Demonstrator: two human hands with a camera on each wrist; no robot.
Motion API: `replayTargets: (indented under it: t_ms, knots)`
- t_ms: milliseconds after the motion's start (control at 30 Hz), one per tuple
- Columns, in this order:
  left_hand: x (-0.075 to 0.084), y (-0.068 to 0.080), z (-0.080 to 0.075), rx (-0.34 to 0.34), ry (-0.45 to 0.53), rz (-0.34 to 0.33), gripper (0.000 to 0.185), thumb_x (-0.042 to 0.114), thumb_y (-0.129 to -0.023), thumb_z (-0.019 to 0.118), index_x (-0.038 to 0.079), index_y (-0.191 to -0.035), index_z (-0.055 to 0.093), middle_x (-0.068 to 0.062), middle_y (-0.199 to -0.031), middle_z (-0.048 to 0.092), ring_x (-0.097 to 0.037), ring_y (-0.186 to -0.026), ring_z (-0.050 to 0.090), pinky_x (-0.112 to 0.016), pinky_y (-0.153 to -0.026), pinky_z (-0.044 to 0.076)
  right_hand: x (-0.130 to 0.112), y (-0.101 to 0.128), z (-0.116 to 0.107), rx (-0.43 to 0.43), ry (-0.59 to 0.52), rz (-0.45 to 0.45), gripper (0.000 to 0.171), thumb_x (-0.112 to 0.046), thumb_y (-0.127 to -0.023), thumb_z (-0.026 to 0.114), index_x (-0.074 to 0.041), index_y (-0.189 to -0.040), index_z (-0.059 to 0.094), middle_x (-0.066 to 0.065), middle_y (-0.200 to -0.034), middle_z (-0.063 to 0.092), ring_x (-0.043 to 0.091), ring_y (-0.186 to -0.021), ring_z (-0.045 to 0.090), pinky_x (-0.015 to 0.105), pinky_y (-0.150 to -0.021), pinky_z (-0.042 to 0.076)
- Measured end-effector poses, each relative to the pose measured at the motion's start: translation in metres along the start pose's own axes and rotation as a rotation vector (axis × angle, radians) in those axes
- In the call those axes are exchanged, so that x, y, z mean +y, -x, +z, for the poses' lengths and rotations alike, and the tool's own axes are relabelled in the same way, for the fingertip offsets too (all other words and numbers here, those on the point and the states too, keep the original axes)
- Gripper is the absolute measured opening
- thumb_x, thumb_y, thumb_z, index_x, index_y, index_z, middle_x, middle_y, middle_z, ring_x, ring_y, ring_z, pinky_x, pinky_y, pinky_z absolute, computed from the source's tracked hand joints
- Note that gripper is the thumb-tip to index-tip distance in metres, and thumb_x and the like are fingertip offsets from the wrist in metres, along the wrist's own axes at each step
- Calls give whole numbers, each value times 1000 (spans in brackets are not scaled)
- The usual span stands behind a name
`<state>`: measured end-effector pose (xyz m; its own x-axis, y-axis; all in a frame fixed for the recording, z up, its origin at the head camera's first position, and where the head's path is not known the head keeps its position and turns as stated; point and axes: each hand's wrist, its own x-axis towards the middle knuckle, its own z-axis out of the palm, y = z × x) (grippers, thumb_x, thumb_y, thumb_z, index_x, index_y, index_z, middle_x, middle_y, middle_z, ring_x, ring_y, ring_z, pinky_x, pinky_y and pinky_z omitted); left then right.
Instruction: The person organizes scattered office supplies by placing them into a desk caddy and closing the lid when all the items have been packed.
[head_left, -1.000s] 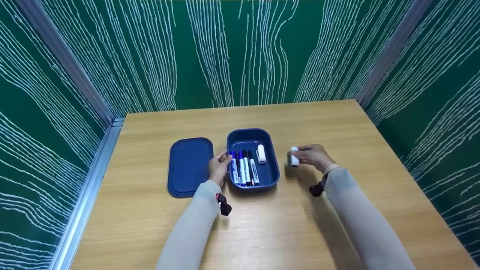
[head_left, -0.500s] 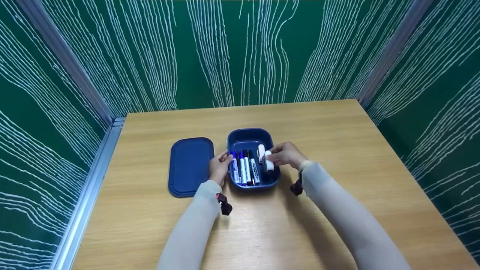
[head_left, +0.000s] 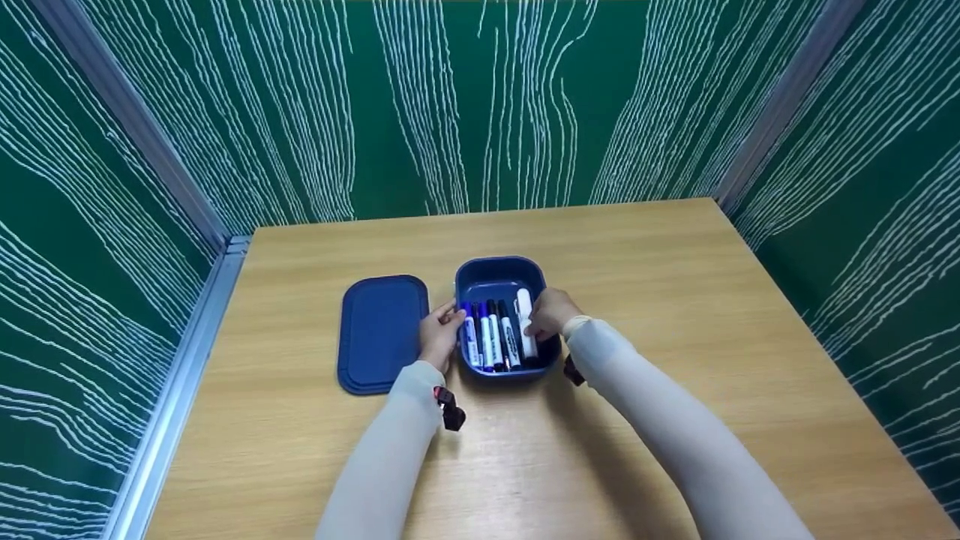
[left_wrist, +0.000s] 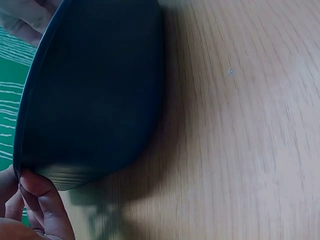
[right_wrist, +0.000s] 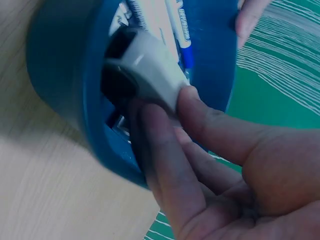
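A navy box (head_left: pixel 491 290) sits without its lid in the middle of the table. Thumb and fingers of my left hand (head_left: pixel 440 336) pinch its left rim, seen close up in the left wrist view. My right hand (head_left: pixel 553 310) reaches over the right rim and holds a small white whiteboard eraser (right_wrist: pixel 152 65) with a dark side, inside the box. Another white eraser (head_left: pixel 523 298) lies just beyond it, partly hidden by the fingers. Several whiteboard markers (head_left: pixel 489 341) with blue or black caps lie side by side along the box's left part.
The navy lid (head_left: pixel 382 334) lies flat on the table (head_left: pixel 637 247), left of the box and close to my left hand. Green panels (head_left: pixel 465 112) with white streaks stand behind and at both sides, joined by metal corner posts (head_left: pixel 787 105).
My right hand has carried the eraser leftward from beside the box and down into it, near the other eraser. The left hand has kept its hold on the rim.
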<state>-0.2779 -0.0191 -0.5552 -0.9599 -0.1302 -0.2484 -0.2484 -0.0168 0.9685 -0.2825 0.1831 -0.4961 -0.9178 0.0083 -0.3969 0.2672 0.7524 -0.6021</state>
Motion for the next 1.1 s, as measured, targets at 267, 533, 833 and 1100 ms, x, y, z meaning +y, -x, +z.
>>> replayTargets:
  t_ms: [267, 533, 833, 1100]
  knots:
    - [1, 2, 0, -21, 12, 11, 41, 9, -95, 64, 3, -135, 59, -4, -98, 62, -10, -79, 53, -16, -49, 41, -2, -2, 13, 23, 164, 6, 20, 3, -71, 83, 3, -83, 68, 25, -90, 72, 25, -66, 73, 23, -54, 56]
    - [4, 1, 1, -28, 11, -5, 41, 11, -95, 64, 5, -136, 59, -7, -104, 63, -12, -82, 56, -18, -53, 44, -6, 1, 11, 57, 272, -39, 18, 5, -70, 77, 7, -85, 68, 23, -80, 72, 26, -62, 72, 23, -48, 54]
    - [2, 0, -1, -18, 19, -9, 42, 10, -95, 64, 5, -136, 58, -11, -110, 66, -18, -88, 60, -17, -52, 43, -11, 6, 14, 126, 320, -106, 11, 10, -70, 65, 5, -80, 68, 20, -82, 71, 30, -72, 68, 37, -68, 59]
    - [1, 1, -1, -28, 28, 1, 41, 9, -95, 64, 5, -136, 59, -5, -99, 61, -13, -79, 54, -18, -50, 42, -3, 9, 2, 328, 200, -277, 11, -3, -84, 64, 6, -88, 69, 17, -86, 69, 32, -81, 64, 49, -79, 53]
